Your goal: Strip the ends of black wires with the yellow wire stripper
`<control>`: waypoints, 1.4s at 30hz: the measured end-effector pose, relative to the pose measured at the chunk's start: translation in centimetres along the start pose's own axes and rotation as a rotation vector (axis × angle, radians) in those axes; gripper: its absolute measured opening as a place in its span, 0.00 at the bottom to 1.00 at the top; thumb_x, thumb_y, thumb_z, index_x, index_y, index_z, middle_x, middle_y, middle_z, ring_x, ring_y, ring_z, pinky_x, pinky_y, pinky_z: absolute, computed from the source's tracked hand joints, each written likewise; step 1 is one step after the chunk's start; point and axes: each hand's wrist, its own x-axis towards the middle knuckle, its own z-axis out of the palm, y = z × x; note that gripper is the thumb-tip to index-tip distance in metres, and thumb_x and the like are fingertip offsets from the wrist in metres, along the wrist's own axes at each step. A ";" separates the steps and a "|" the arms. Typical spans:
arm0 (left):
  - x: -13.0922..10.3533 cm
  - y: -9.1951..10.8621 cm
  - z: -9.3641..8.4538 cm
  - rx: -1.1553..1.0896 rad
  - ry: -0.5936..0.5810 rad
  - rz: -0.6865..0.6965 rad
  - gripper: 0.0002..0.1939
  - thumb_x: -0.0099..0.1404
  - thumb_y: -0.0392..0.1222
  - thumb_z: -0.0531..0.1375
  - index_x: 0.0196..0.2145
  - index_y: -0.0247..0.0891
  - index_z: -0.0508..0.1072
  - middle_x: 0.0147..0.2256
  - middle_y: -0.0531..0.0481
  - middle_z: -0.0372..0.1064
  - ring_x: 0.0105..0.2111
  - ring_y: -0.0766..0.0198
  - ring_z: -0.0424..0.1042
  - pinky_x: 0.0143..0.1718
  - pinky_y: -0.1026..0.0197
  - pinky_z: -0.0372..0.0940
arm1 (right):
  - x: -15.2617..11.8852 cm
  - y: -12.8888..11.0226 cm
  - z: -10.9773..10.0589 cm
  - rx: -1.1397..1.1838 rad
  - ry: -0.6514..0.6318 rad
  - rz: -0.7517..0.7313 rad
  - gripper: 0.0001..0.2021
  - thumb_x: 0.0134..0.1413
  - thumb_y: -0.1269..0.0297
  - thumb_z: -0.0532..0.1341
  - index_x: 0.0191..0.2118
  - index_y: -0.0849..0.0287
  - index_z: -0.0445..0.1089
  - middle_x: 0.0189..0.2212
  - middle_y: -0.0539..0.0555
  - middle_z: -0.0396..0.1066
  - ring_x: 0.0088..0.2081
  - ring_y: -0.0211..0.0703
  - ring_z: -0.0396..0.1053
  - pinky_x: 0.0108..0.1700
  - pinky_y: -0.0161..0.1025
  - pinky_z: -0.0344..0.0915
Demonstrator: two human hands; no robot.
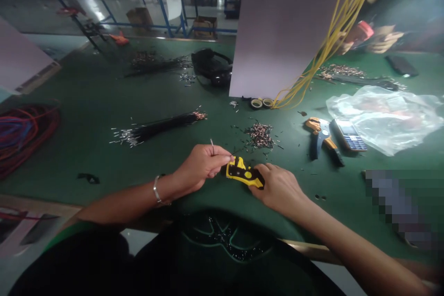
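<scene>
My left hand pinches a short black wire; a pale metal end sticks up above the knuckles. The fingertips are right at the jaw end of a yellow and black wire stripper. My right hand is wrapped round the handles of that tool, just above the green table. Beyond the tool lies a pile of small cut pieces, dark with copper-coloured ends. Farther left a bundle of black wires rests on the table, silvery tips to the left and copper ends to the right.
Orange and grey pliers, a keypad phone and a clear plastic bag lie to the right. Yellow wires hang beside a pale panel near tape rolls. Red and blue coils sit left. Another person's hands work opposite.
</scene>
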 end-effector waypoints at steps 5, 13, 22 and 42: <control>-0.5 -0.3 0.2 0.368 0.017 0.193 0.10 0.59 0.42 0.59 0.30 0.32 0.77 0.18 0.55 0.63 0.20 0.73 0.58 0.21 0.67 0.53 | -0.4 0.0 -0.3 -0.046 -0.004 -0.105 0.12 0.53 0.58 0.60 0.40 0.60 0.69 0.32 0.58 0.71 0.35 0.51 0.69 0.32 0.41 0.58; -0.8 -1.5 0.4 0.786 0.081 0.630 0.11 0.64 0.38 0.55 0.33 0.36 0.77 0.25 0.51 0.75 0.24 0.70 0.68 0.28 0.66 0.60 | 0.2 0.1 -1.2 0.874 0.016 -0.026 0.08 0.55 0.61 0.61 0.37 0.57 0.74 0.32 0.55 0.76 0.33 0.44 0.73 0.38 0.44 0.69; -0.5 -3.1 0.2 1.118 0.020 1.001 0.12 0.63 0.32 0.51 0.28 0.38 0.72 0.19 0.53 0.66 0.20 0.68 0.62 0.25 0.63 0.56 | 1.1 -0.8 -0.7 1.624 -0.085 0.072 0.08 0.51 0.59 0.67 0.33 0.58 0.76 0.27 0.52 0.77 0.29 0.39 0.74 0.37 0.41 0.71; -0.5 -3.5 0.1 1.092 0.004 1.105 0.10 0.59 0.28 0.53 0.26 0.38 0.70 0.20 0.53 0.65 0.21 0.67 0.59 0.26 0.61 0.54 | 1.4 -0.7 -0.1 1.434 -0.030 0.010 0.05 0.50 0.63 0.65 0.31 0.59 0.74 0.23 0.50 0.75 0.26 0.39 0.72 0.33 0.40 0.70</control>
